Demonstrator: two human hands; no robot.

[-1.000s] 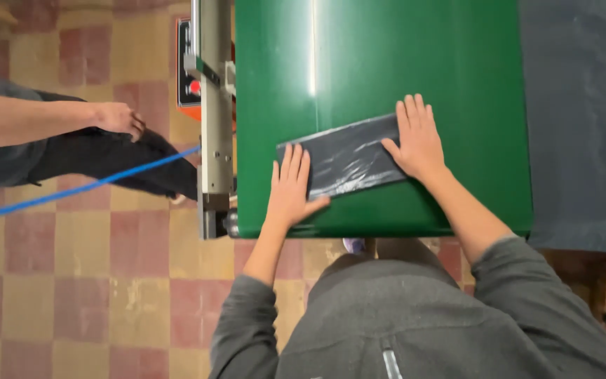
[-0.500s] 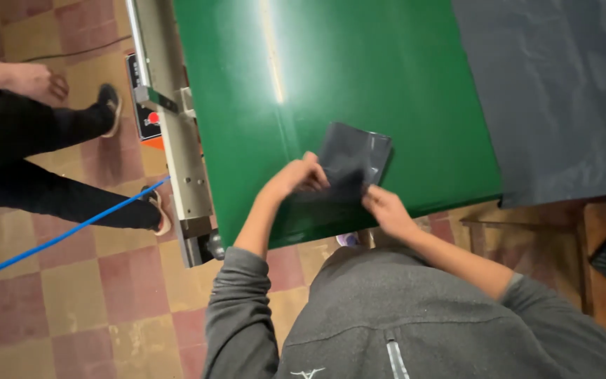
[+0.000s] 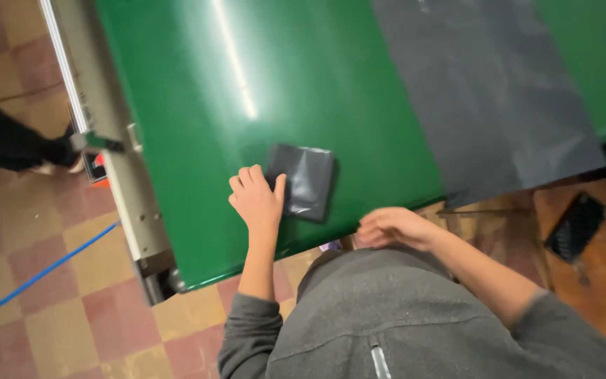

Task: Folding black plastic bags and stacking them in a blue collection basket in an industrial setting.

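Note:
A small folded dark grey plastic bag (image 3: 306, 181) lies on the green table (image 3: 247, 84) near its front edge. My left hand (image 3: 256, 198) rests flat on the table at the bag's left edge, thumb touching it, fingers together. My right hand (image 3: 393, 226) has come off the table and hovers at the front edge close to my grey sweatshirt, fingers loosely curled and holding nothing. A large flat dark grey plastic sheet (image 3: 485, 91) lies unfolded across the table's right part and hangs over the front edge.
A metal rail (image 3: 110, 151) runs along the table's left side. Another person's dark-clothed leg and shoe (image 3: 15, 144) stand on the tiled floor at left. A blue cable (image 3: 36, 277) crosses the floor. A black mesh item (image 3: 575, 226) lies on the floor at right.
The bag went from a long strip to a small folded square. My right hand left the bag and drew back to the table edge. My left hand now rests at the bag's side.

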